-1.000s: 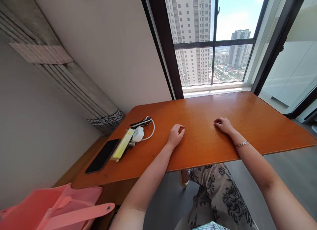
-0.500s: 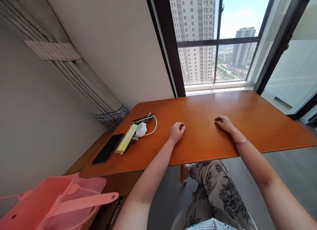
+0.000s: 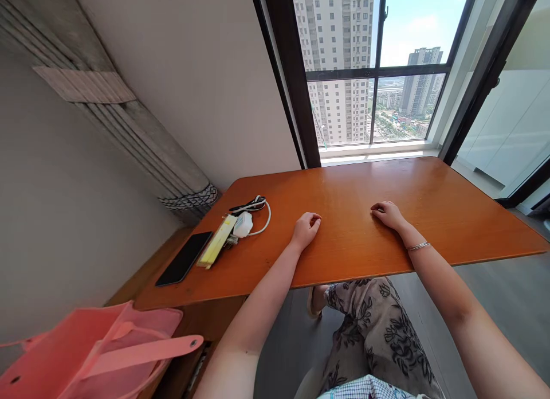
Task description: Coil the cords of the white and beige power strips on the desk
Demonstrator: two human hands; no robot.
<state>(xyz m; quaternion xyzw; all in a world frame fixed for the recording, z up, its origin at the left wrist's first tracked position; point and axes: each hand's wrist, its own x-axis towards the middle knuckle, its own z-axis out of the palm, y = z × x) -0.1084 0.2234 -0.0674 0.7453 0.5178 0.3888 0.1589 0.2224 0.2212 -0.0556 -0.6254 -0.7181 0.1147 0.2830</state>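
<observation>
My left hand (image 3: 306, 228) rests on the orange-brown wooden table (image 3: 344, 255), its fingers loosely curled in and nothing showing in them. Farther right, my right hand (image 3: 388, 214), with a thin bracelet (image 3: 418, 246) at the wrist, lies on the same tabletop with its fingers bent under. The two hands are well apart. Left of my left hand, apart from it, sits a white plug adapter (image 3: 243, 224) with a white cable (image 3: 268, 216). Beside it lies a long pale-yellow strip-shaped item (image 3: 217, 242), and a black phone (image 3: 184, 259) lies flat beyond that.
A black cord-like item (image 3: 248, 206) lies behind the adapter. A pink bag (image 3: 86, 353) with a strap stands at the lower left, below the table's edge. A tied grey curtain (image 3: 141, 141) hangs at the left, and a window (image 3: 378, 72) is behind the table.
The view has shifted very slightly, so the things at the left appear a little farther left. Both hands stay in the same places on the table.
</observation>
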